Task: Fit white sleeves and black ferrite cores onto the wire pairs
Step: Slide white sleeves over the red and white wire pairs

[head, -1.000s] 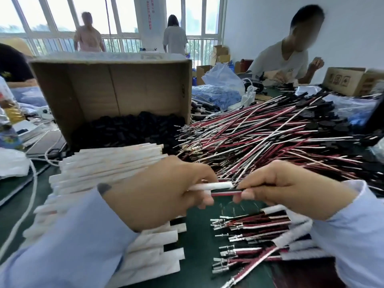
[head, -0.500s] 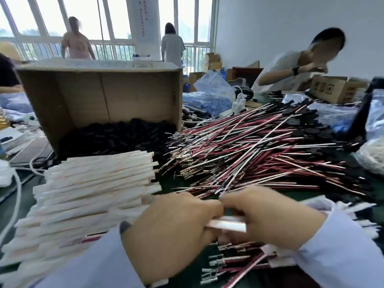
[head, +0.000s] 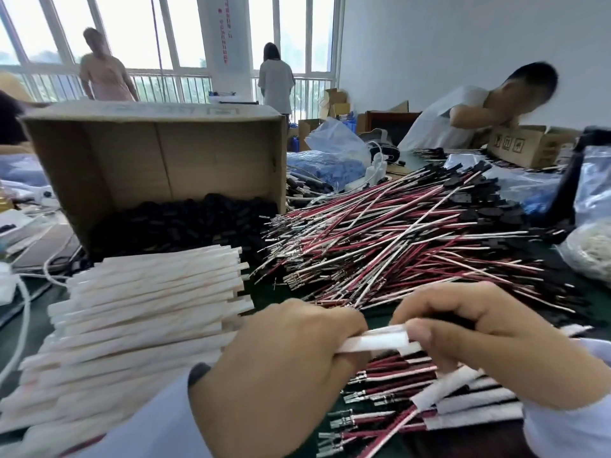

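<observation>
hands: left hand (head: 281,368) and right hand (head: 489,352) both pinch one white sleeve (head: 373,342), lower centre.
done: sleeved pairs (head: 463,404), lower right (cores hard to tell).
left: wire pile (head: 396,252), sleeve stack (head: 142,312), cores (head: 185,223).

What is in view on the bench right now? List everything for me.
held sleeve: one, white, centre foreground
sleeve stack: many, white, left foreground
cardboard box: one, brown, on its side behind the stack
ferrite cores: many, black, inside the box
loose wire pairs: many, red and white, heaped right of the box
sleeved wire pairs: several, red and white, right foreground
seated person: one, pale shirt, far right
standing people: two, by the windows
left hand: grips the held sleeve
right hand: pinches its other end
</observation>
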Demonstrator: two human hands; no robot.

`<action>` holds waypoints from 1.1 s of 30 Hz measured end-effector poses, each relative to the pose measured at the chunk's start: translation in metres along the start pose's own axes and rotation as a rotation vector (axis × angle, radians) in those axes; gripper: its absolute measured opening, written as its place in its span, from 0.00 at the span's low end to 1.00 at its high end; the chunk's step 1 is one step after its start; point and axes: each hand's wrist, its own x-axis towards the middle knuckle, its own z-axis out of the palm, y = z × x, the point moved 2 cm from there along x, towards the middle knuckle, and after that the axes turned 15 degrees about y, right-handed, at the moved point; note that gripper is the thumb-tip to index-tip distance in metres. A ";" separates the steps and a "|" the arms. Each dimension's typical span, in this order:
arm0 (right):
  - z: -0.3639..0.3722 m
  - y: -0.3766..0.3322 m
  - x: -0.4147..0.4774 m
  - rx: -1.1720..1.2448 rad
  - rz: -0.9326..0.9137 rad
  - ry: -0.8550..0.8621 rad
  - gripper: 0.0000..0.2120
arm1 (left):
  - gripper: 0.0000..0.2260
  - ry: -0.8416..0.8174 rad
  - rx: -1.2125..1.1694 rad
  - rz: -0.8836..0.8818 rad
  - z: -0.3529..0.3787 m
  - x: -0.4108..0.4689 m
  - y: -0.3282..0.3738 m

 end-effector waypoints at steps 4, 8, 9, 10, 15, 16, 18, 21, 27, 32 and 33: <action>-0.056 0.036 -0.021 -0.013 0.106 0.246 0.16 | 0.10 -0.031 0.110 0.103 0.001 -0.001 -0.004; -0.134 0.095 -0.054 -0.204 0.393 0.303 0.16 | 0.12 -0.056 0.173 0.155 0.012 -0.003 -0.009; -0.144 0.106 -0.055 -0.237 0.455 0.318 0.14 | 0.12 -0.066 0.201 0.181 0.021 -0.004 -0.006; -0.149 0.113 -0.052 -0.277 0.481 0.319 0.08 | 0.12 -0.093 0.216 0.183 0.030 -0.005 0.000; -0.126 0.094 0.006 -0.559 0.288 0.467 0.07 | 0.17 -0.170 0.296 0.227 0.063 -0.016 0.008; -0.118 0.087 0.025 -0.590 0.172 0.508 0.05 | 0.19 -0.174 0.288 0.224 0.063 -0.017 0.007; -0.103 0.079 0.066 -0.733 -0.065 0.583 0.07 | 0.21 -0.185 0.251 0.209 0.062 -0.018 0.004; -0.082 0.084 0.127 -1.038 -0.028 0.512 0.18 | 0.22 -0.165 0.249 0.178 0.054 -0.014 0.003; -0.091 0.112 0.123 -1.541 0.009 0.368 0.13 | 0.22 -0.074 0.166 0.135 0.028 -0.006 -0.005; -0.071 0.076 0.064 -1.119 -0.034 0.312 0.03 | 0.26 0.064 0.133 0.104 0.016 -0.004 -0.004; -0.064 0.062 0.045 -1.082 -0.034 0.292 0.05 | 0.28 0.088 0.126 0.099 0.015 -0.004 -0.004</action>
